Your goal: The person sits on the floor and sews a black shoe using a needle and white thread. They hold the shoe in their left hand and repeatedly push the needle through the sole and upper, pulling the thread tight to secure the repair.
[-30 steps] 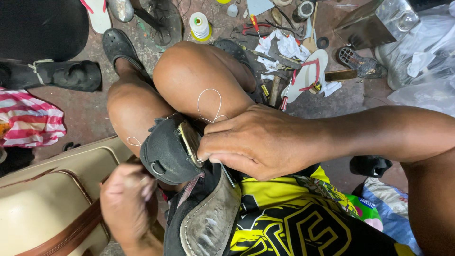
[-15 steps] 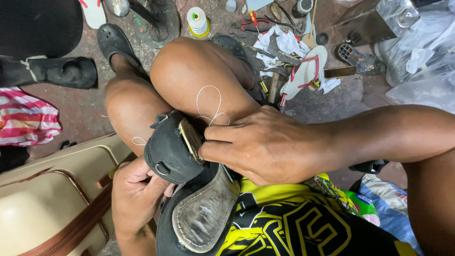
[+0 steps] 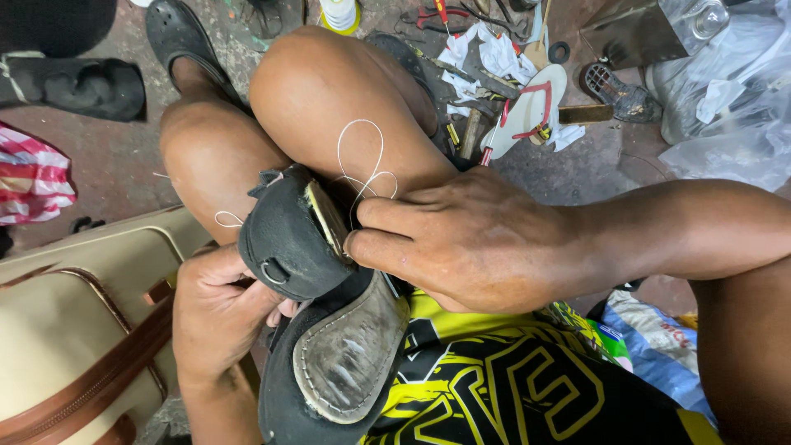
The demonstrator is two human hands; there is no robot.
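Observation:
A black shoe [image 3: 288, 239] rests on my lap with its worn grey sole [image 3: 350, 350] turned up and the upper peeled away from it. My left hand [image 3: 214, 317] grips the shoe from underneath on the left. My right hand [image 3: 470, 243] is closed against the open seam at the shoe's front edge, fingertips pressed to it. A white thread [image 3: 362, 156] loops up from the seam over my bare knee [image 3: 329, 91]; a short thread end [image 3: 227, 219] sticks out on the left side.
A beige bag with a brown zip [image 3: 74, 330] lies at left. On the floor ahead are a white and red flip-flop [image 3: 527, 111], a hammer [image 3: 465, 132], paper scraps, a thread spool [image 3: 339, 12] and clear plastic bags [image 3: 733, 91].
My left hand has come up from below and closed under the shoe. The shoe has tilted, so more of its sole shows. My right hand stays at the seam.

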